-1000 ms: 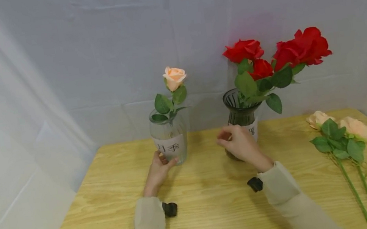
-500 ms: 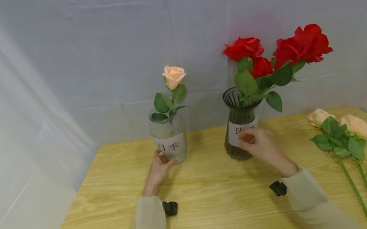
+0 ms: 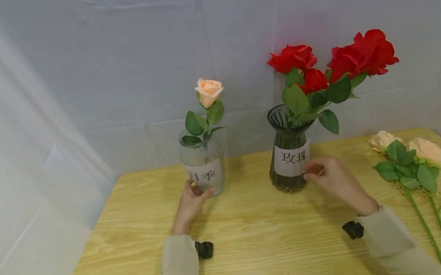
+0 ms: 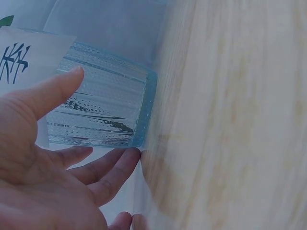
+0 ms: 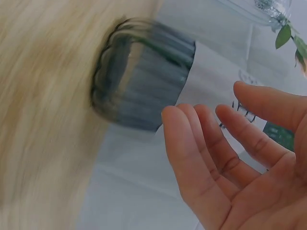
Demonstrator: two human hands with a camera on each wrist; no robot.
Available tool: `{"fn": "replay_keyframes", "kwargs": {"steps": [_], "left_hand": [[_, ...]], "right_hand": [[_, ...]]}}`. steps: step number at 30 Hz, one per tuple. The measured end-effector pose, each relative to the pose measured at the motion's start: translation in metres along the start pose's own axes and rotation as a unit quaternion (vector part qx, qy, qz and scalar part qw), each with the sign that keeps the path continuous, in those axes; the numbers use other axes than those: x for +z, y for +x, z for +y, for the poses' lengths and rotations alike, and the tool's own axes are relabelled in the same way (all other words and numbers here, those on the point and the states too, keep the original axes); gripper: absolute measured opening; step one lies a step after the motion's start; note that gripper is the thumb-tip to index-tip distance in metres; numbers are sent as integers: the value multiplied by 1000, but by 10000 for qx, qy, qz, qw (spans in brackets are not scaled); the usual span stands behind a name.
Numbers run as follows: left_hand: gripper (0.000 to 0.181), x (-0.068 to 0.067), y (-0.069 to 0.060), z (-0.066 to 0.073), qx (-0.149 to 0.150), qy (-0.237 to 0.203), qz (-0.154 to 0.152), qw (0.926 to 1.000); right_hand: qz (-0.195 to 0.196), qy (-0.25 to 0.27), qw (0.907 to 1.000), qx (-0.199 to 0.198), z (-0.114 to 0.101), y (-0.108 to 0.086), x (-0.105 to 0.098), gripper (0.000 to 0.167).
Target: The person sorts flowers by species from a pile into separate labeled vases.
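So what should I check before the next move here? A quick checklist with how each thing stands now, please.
1. Clear vase upright: ok.
2. Left hand at the clear vase: ok, thumb and fingers about its lower part; how firmly, cannot tell.
3. Right hand holding nothing: ok.
4. Right hand apart from the dark vase: cannot tell, fingertips look close beside it.
5. Red flowers in the dark vase: ok.
6. Peach flowers all in vases: not ok, two lie on the table.
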State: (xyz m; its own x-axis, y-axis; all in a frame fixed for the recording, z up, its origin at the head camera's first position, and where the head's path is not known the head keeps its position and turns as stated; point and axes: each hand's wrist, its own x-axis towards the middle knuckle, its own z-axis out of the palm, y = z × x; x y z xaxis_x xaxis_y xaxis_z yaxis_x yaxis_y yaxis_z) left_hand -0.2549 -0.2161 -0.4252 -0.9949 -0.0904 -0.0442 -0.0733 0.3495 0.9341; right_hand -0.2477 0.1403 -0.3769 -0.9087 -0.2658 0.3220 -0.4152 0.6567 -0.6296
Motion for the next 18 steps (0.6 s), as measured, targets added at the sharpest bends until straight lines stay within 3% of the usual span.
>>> {"fn": "replay_keyframes", "kwargs": {"steps": [10, 18], "left_hand": [[76, 1, -1, 0, 22, -72, -24, 10000], [74, 1, 0, -2, 159, -41, -22, 9999]], "right_hand": [[-284, -187, 9976, 608, 24, -15, -24, 24], [-128, -385, 9970, 659, 43, -27, -40, 21]]}}
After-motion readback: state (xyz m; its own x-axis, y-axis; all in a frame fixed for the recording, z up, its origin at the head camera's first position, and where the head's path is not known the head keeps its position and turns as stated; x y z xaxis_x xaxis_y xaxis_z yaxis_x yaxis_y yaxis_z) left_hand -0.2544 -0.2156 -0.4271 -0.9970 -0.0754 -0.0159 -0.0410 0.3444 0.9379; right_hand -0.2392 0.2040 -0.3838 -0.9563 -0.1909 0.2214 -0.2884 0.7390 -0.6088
